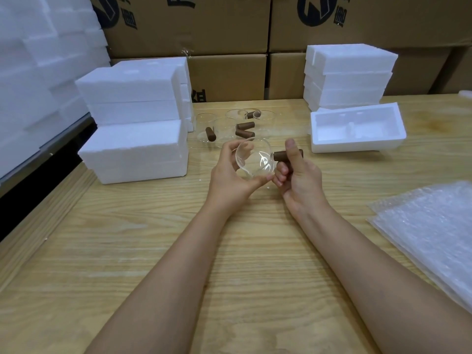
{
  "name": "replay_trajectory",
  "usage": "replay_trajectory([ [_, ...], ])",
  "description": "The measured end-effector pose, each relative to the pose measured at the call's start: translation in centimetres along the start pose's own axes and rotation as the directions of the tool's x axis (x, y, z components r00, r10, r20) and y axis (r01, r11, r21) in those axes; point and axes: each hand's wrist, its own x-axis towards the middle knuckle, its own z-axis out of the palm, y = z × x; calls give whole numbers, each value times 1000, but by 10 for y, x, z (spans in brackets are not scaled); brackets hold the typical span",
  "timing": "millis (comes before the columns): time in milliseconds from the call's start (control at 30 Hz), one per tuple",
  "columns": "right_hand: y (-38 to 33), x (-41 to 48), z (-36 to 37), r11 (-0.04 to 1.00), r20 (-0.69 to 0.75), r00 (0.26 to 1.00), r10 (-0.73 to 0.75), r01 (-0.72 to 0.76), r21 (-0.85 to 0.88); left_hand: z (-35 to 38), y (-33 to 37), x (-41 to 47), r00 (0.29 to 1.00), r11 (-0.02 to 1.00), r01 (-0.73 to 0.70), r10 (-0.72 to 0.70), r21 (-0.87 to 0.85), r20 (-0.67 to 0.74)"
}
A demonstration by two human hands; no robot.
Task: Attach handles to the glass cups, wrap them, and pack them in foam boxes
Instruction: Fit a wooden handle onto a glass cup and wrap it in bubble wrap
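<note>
My left hand (231, 175) grips a clear glass cup (255, 159) above the middle of the wooden table (153, 251), its mouth turned toward me. My right hand (297, 175) holds a brown wooden handle (281, 155) against the cup's right side, thumb pointing up along it. Behind the hands stand several more glass cups (224, 129) with brown handles (244, 133) lying among them. An open white foam box (357, 131) sits to the right of the cups.
Closed foam boxes (135, 152) are stacked at the left, and foam lids (347, 75) are piled at the back right. Bubble wrap sheets (434, 233) lie at the right edge. Cardboard cartons (229, 34) line the back wall.
</note>
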Motion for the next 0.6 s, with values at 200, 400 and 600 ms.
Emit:
replay_trajectory([
  [200,0,1,-3,1000,83,996,21,-21,2,-2,4,-1,996,992,-63,69,111,-51],
  [400,3,3,-5,998,118,992,46,-49,26,-5,7,-3,976,966,-161,186,202,-113],
  [600,4,5,-6,998,105,993,61,-63,19,-4,5,-2,959,941,-232,264,248,-102],
])
